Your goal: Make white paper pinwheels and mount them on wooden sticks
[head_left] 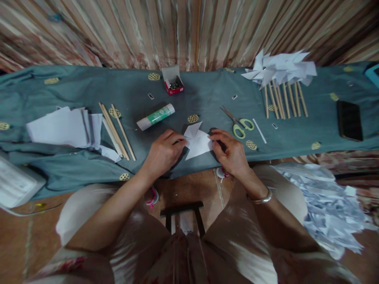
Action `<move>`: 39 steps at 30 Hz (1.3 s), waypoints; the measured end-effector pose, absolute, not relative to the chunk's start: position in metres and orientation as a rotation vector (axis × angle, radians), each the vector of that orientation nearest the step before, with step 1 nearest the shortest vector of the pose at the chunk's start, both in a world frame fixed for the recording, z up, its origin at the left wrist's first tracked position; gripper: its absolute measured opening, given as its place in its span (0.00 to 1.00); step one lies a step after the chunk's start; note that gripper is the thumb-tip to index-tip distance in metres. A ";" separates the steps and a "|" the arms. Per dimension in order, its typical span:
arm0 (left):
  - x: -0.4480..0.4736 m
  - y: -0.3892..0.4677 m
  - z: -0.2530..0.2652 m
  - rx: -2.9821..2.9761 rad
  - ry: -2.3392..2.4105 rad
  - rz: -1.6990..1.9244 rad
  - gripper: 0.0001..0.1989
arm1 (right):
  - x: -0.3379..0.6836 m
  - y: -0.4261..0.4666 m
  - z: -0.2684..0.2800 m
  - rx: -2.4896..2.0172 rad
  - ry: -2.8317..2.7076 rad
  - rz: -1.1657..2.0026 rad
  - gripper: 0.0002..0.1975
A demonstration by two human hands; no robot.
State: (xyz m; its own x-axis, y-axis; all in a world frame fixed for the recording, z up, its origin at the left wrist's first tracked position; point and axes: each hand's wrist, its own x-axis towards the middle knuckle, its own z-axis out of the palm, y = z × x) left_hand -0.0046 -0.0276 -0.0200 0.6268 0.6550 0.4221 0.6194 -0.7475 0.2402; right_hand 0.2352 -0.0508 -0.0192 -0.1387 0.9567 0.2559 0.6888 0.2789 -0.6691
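A: So where was the small white folded paper piece (199, 144) at?
B: Over the near side of the teal cloth-covered table (207, 94). Its left side was pinched by the bare left hand (166, 152), and its right edge was gripped, pretty narrowly, by the bare right hand (232, 153).
A: Stuff around it?
B: A green-and-white glue stick (156, 116) was seen up-left, green-handled metal scissors (236, 120) up-right, white paper pinwheels (288, 67) farther out.

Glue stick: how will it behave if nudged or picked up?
The glue stick will likely roll if pushed sideways: it's a cylinder lying on its side. The tablecloth, visibly wrinkled in places, may slow it. Its smooth, plastic-looking casing should feel stiff, perhaps slightly slippery.
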 end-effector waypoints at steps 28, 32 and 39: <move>0.016 -0.053 -0.015 2.918 0.996 0.612 0.09 | 0.260 -0.051 -0.010 -1.288 -2.081 0.918 0.16; 0.013 -0.056 -0.015 2.919 0.967 0.615 0.09 | 0.263 -0.049 -0.013 -1.220 -2.062 0.987 0.09; 0.016 -0.057 -0.016 2.924 0.984 0.592 0.07 | 0.255 -0.052 -0.008 -1.303 -2.162 0.772 0.14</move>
